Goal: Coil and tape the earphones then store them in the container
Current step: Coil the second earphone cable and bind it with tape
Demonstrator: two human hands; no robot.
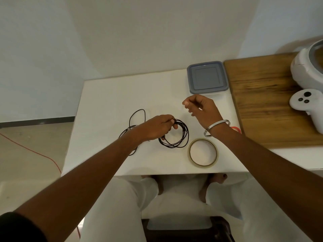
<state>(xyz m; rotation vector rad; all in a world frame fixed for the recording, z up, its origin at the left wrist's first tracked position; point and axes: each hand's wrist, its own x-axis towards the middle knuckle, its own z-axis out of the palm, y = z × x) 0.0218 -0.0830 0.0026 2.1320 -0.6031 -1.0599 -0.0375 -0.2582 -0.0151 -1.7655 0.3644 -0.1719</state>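
A coil of black earphones (176,135) lies on the white table (108,95); my left hand (157,127) pinches its upper left edge. More loose black cable (138,114) loops out to the left, behind my left wrist. My right hand (201,109) hovers above the table to the right of the coil, thumb and fingers pinched together; I cannot make out anything between them. A roll of clear tape (203,152) lies flat just right of the coil. The container (207,77), closed with a grey-blue lid, stands at the table's far right corner.
A wooden board (269,105) adjoins the table on the right, carrying a white controller (304,102) and a white appliance (311,67). A small red object (236,128) peeks out by my right wrist. My legs are below the table's near edge.
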